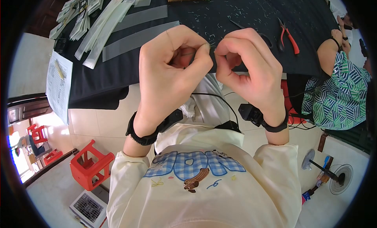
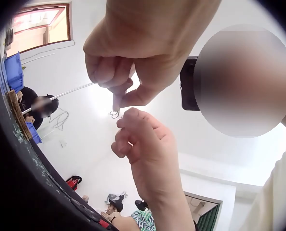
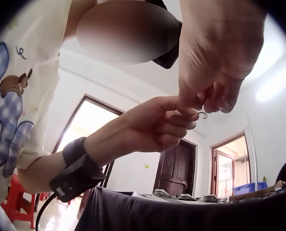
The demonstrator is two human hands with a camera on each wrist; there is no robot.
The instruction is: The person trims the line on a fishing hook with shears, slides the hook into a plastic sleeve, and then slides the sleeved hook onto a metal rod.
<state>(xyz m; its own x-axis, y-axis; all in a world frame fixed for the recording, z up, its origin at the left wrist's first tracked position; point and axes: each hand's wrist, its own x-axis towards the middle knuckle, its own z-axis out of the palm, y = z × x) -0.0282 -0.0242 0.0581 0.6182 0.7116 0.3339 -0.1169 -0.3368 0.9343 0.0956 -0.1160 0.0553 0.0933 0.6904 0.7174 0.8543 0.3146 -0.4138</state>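
Note:
In the head view my left hand point(image 1: 169, 71) and right hand point(image 1: 251, 67) are raised over the table's near edge, fingertips almost meeting. Between its thumb and forefinger the left hand pinches a small dark fish hook point(image 3: 203, 115). The curved end of the hook point(image 2: 115, 114) sticks out past those fingertips in the left wrist view. A hair-thin line point(image 1: 169, 37) crosses the left forefinger. My right hand's fingers are curled, thumb and forefinger pinched together close to the hook; I cannot tell what is between them.
A black-covered table point(image 1: 251, 8) carries clear plastic strips point(image 1: 137, 37), stacked packets point(image 1: 82, 21), red-handled pliers point(image 1: 290, 37), dark scissors point(image 1: 267, 39) and scattered pale clippings. A paper sheet point(image 1: 59, 86) hangs off the left edge. Another person point(image 1: 337, 86) sits at right; a red stool point(image 1: 90, 165) stands at left.

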